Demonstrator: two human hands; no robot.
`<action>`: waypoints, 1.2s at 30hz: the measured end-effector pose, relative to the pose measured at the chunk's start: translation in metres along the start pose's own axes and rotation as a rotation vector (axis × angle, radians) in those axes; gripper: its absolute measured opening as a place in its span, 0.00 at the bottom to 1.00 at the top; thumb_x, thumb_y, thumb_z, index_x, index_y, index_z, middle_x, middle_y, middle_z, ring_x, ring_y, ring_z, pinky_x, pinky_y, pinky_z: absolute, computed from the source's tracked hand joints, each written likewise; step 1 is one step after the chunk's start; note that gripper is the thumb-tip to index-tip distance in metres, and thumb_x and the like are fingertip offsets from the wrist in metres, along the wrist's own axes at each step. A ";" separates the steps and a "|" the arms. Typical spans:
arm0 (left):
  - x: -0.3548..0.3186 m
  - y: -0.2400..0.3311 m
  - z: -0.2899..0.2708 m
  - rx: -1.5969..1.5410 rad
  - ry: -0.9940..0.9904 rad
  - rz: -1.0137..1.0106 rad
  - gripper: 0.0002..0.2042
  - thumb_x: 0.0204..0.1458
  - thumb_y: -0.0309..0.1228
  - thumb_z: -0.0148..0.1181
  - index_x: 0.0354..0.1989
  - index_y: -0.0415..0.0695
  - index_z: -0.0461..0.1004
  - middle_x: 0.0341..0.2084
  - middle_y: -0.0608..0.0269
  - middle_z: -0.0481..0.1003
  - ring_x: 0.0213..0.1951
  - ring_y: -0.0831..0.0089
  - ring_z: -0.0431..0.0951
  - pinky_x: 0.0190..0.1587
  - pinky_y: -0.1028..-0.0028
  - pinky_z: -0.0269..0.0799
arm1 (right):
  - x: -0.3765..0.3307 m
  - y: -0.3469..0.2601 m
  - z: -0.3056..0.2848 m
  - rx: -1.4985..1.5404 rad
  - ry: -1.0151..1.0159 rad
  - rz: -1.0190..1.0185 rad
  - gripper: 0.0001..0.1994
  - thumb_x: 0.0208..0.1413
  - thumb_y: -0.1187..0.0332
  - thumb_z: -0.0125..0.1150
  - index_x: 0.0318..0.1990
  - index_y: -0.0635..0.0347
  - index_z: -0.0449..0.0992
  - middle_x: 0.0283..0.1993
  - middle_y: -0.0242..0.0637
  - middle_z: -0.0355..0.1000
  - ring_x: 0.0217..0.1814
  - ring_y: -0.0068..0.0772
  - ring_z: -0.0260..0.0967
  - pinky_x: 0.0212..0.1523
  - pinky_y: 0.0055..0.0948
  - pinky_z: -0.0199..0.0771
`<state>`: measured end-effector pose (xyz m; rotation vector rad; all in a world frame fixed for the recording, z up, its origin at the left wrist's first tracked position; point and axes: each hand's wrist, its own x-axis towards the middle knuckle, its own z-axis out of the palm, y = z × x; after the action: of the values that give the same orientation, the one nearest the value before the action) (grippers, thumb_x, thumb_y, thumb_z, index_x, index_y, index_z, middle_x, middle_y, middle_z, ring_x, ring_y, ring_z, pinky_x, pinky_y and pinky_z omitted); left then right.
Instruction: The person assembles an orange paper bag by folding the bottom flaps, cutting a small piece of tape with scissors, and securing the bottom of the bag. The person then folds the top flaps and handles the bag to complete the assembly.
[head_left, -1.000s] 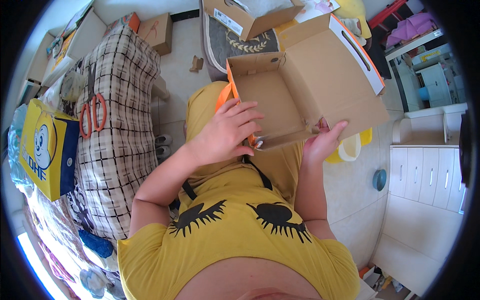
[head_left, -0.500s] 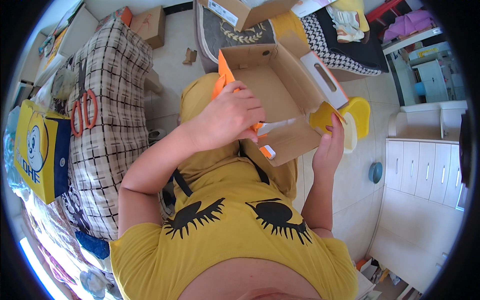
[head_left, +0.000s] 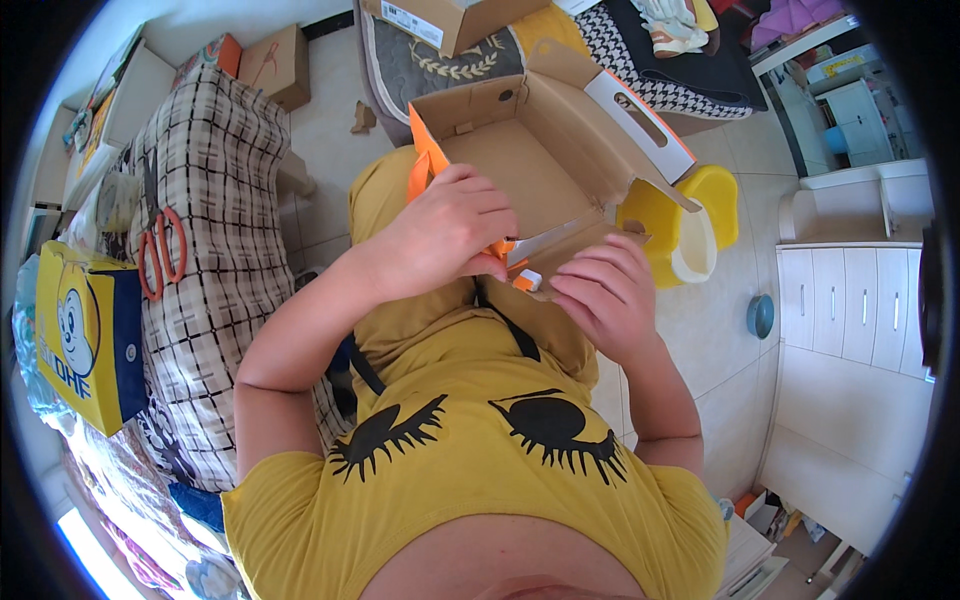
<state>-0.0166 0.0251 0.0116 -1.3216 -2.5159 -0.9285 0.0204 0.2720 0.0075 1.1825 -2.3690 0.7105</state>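
An opened cardboard box point(head_left: 548, 170), brown inside and orange outside, rests tilted over my lap with its inside facing up. My left hand point(head_left: 450, 225) is closed on the box's left orange side, thumb toward the near corner. Over the near flap, my right hand point(head_left: 612, 300) bends its fingers around the cardboard; its fingertips are partly hidden. Between the two hands, a small white-and-orange bit of the box point(head_left: 527, 281) shows at the near edge. The far right flap has a white panel with a handle slot point(head_left: 640, 120).
Red-handled scissors point(head_left: 163, 255) lie on the checked cloth point(head_left: 230, 190) to the left, beside a yellow-and-blue box point(head_left: 85, 340). A yellow stool-like object point(head_left: 712, 190) stands on the floor at right. Another carton point(head_left: 470, 22) sits on the cushioned seat ahead.
My right hand has moved from the box's right corner leftward and nearer, onto the near flap. That flap now leans further inward. My left hand keeps its hold on the orange side.
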 end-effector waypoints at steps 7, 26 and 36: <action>-0.003 -0.002 -0.005 -0.039 -0.055 -0.009 0.15 0.36 0.36 0.66 0.30 0.45 0.70 0.26 0.65 0.69 0.35 0.64 0.69 0.44 0.67 0.61 | 0.036 -0.004 0.004 0.115 -0.157 -0.080 0.07 0.42 0.71 0.62 0.31 0.56 0.76 0.32 0.28 0.72 0.34 0.29 0.69 0.33 0.28 0.67; -0.002 -0.010 -0.010 -0.149 -0.094 0.013 0.13 0.37 0.31 0.67 0.30 0.42 0.72 0.27 0.65 0.71 0.36 0.64 0.69 0.46 0.68 0.60 | 0.046 0.001 0.013 0.155 -0.211 -0.026 0.05 0.45 0.67 0.65 0.30 0.53 0.76 0.25 0.27 0.71 0.27 0.31 0.67 0.28 0.29 0.63; 0.000 -0.010 -0.013 -0.209 -0.079 -0.031 0.13 0.37 0.29 0.68 0.31 0.43 0.72 0.28 0.65 0.72 0.36 0.64 0.69 0.45 0.68 0.62 | 0.046 0.004 0.020 0.208 -0.138 0.010 0.09 0.40 0.64 0.69 0.28 0.53 0.76 0.25 0.27 0.72 0.28 0.30 0.69 0.28 0.29 0.63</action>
<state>-0.0262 0.0134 0.0176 -1.4059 -2.5627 -1.1968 -0.0116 0.2341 0.0160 1.3448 -2.4613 0.9249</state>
